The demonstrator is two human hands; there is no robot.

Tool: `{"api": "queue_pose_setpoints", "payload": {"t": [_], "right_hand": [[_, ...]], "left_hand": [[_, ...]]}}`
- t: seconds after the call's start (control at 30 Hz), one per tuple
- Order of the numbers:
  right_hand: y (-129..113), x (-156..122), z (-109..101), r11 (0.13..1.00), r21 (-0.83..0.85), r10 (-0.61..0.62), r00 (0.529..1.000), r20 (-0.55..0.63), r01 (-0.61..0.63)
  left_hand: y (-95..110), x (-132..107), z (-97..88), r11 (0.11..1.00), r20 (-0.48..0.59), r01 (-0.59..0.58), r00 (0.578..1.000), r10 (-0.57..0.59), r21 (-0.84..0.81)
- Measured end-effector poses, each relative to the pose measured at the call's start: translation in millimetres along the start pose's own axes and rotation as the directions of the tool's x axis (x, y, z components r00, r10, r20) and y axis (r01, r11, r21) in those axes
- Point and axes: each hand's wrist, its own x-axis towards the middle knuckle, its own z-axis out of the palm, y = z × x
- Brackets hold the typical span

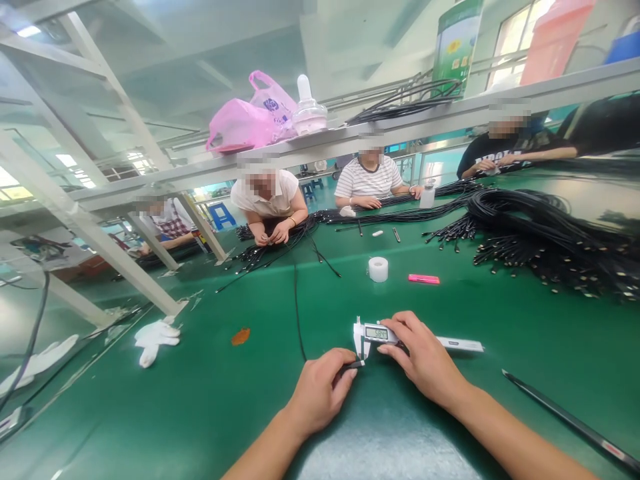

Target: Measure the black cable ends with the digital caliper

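Between the fingers and thumb of my left hand [323,390] is the end of a thin black cable [297,310], its short plug tip pointing right. The rest of that cable runs back from behind the hand across the green table [210,407]. My right hand [427,363] grips a digital caliper [461,344] by its slider, the lit display facing me. The caliper's jaws point down at the cable's tip; whether they touch it I cannot tell. A long, dark pointed tool [565,415] lies right of my right forearm.
Ahead lie a white tape roll [379,270] and a pink cutter [424,279]. A thick bundle of black cables [540,230] fills the right back. White gloves [156,339] lie left, near slanted metal posts [125,247]. Several co-workers sit across the table, some handling cables [263,257].
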Motion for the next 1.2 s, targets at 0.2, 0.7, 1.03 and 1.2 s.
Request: {"api": "queue_pose_setpoints", "payload": {"t": [0.2,0.7,1.03,1.2], "right_hand": [[2,0,0,1.000,-0.005,0.006,1.000,-0.008,-0.006],[11,-5,10,1.000,0.017,0.019,1.000,0.008,-0.019],[11,-4,11,0.999,0.011,0.033,0.999,0.011,-0.033],[10,-3,11,1.000,0.005,0.029,1.000,0.001,-0.029]], "left_hand": [[0,-1,-0.3,1.000,-0.003,-0.005,1.000,0.005,0.008],[4,-4,-1.9,0.999,0.007,-0.041,0.999,0.041,0.034],[5,-4,-3.9,0.998,0.009,-0.042,0.999,0.041,0.041],[4,-3,-4.2,0.999,0.022,-0.028,0.999,0.027,0.046]]}}
